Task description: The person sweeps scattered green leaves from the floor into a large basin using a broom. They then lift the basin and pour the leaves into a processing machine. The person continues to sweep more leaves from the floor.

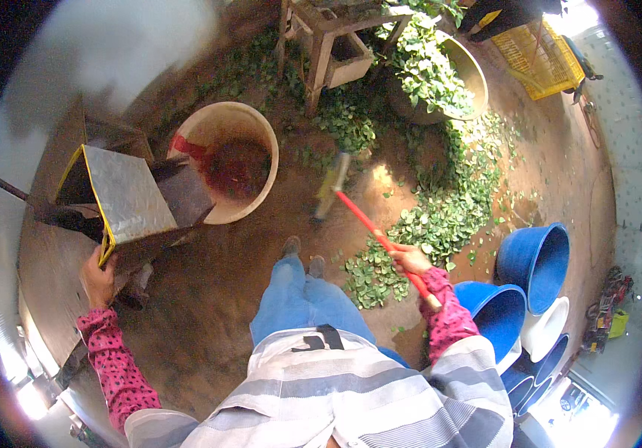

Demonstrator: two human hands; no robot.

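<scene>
My right hand (410, 260) grips the red handle (363, 217) of a broom or brush. Its yellowish-white head (332, 187) is blurred, low over the brown floor in front of my feet. At left, my left hand (99, 280) has its fingers around the lower yellow-trimmed corner of a sheet-metal housing (128, 193), which has a dark opening on its left side. Green leaves (438, 224) lie in a thick band on the floor, from beside my right hand to the far side.
A large pale tub (268, 168) with reddish-brown stains stands beyond the housing. A tilted tub (480, 84) spills leaves by a wooden stand (321, 50). Blue tubs (514, 263) and a white one (545, 330) lie at right. A person (500, 17) stands near a yellow crate (539, 61).
</scene>
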